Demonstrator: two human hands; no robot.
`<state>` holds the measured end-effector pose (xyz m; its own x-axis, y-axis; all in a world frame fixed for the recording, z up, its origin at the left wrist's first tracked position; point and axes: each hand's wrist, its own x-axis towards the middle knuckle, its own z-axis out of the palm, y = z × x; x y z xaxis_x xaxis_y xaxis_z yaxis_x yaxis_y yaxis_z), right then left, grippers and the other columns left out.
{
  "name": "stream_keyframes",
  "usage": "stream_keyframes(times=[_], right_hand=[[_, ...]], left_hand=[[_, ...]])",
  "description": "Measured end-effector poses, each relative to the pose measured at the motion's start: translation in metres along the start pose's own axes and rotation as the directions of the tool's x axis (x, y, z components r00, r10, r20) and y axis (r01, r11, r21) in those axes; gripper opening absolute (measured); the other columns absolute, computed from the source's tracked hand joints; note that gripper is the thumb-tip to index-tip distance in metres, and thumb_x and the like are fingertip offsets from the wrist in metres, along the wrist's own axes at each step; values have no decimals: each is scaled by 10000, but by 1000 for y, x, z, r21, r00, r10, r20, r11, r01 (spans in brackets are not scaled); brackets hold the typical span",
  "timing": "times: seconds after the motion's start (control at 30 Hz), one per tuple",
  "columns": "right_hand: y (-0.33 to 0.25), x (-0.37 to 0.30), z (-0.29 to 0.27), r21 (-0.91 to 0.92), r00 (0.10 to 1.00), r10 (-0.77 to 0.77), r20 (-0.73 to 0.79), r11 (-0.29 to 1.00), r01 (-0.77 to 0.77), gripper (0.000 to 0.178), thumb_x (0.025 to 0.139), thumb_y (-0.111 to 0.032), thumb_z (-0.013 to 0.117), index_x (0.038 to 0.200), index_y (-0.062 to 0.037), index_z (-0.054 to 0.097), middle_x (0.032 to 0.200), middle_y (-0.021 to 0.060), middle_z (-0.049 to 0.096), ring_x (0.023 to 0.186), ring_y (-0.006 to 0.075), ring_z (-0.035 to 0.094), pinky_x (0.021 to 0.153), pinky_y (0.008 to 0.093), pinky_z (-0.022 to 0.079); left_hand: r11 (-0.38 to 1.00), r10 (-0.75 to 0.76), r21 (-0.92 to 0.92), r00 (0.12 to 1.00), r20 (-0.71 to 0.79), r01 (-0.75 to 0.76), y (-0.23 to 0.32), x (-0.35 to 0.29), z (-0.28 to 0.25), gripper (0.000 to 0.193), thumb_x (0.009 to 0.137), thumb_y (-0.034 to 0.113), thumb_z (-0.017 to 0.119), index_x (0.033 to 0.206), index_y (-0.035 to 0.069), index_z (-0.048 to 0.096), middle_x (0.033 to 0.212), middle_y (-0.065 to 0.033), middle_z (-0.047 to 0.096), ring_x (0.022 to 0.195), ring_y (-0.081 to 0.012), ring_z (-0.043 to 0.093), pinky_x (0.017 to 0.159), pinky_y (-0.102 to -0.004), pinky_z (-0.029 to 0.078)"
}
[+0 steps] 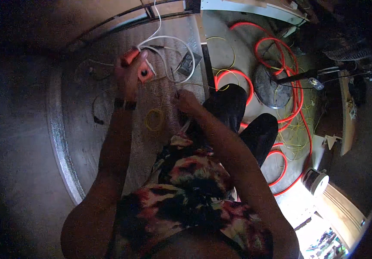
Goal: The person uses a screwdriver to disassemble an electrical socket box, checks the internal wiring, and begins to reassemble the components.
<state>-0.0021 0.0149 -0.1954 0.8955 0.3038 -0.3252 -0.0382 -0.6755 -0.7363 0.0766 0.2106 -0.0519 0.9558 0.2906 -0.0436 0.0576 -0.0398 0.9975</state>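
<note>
At upper left the left hand (126,78) grips one orange box (149,76), and mid-frame the right hand (188,102) curls, I can't tell around what, near one yellow coil (146,121).

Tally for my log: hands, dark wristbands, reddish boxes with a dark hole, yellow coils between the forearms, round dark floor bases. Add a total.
Hands: 2 (left hand, right hand)
Dark wristband: 1
Reddish box with dark hole: 1
Yellow coil: 1
Round dark base: 1
Total: 6
</note>
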Motion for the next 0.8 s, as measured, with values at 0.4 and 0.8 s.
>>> stream_keyframes(times=[0.4,0.8], right_hand=[[-25,-80,-79,209,963,-92,-253,967,147,286,904,-129,640,1162,-5,650,995,158,708,878,289,708,827,366,550],[-170,-240,-231,495,749,-346,-565,584,643,212,884,-85,660,1077,-10,707,1067,142,706,1006,205,670,861,326,534]], left_hand=[[951,-61,-275,957,284,143,17,-4,-19,364,969,243,658,1245,21,575,1104,-107,669,1052,-274,685,845,-431,588],[921,-150,-308,947,284,239,-10,5,7,365,853,142,788,1171,44,637,1101,-44,673,929,-162,673,799,-328,573]])
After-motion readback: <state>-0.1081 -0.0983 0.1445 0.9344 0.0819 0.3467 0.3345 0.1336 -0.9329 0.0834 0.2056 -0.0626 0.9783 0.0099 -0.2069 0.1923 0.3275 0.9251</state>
